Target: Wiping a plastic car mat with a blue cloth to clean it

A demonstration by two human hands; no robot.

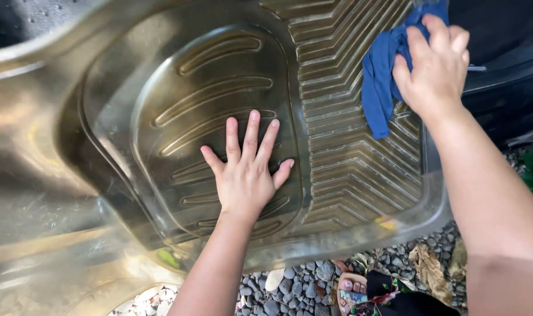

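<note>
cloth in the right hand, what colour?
Blue. The cloth is bunched in the right hand against the clear ribbed car mat; head view.

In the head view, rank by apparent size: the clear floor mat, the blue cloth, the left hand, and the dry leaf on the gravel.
1. Floor mat, by far the largest.
2. Left hand, spread flat on the mat.
3. Blue cloth, bunched and partly hidden by the right hand; close to the left hand, so unsure.
4. Dry leaf.

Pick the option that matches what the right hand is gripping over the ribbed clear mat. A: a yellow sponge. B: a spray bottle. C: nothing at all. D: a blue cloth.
D: the right hand is closed on a blue cloth against the floor mat, while the left hand lies flat and spread on it.
</note>
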